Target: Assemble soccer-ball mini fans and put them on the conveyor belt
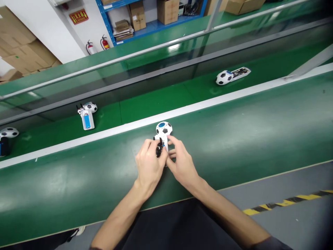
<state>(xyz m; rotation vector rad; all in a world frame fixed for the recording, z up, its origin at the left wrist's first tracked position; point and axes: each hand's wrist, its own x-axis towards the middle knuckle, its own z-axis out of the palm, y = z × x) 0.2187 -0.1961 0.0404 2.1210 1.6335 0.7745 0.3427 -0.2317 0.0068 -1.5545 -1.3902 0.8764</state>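
Observation:
A small toy with a football-patterned head [163, 128] and a white body lies on the green bench [247, 139] in front of me. My left hand [149, 165] has its fingers curled round the toy's white body and its black parts. My right hand [180, 160] pinches the same body from the right, fingers pressed together. The lower part of the toy is hidden behind my fingers.
On the green conveyor belt [161, 100] behind the bench lie more football toys: one with a blue battery [87, 113] at left, one [230, 76] at right, one [7, 133] at the far left edge. Blue shelves with cardboard boxes [153, 15] and two fire extinguishers [97, 45] stand at the back.

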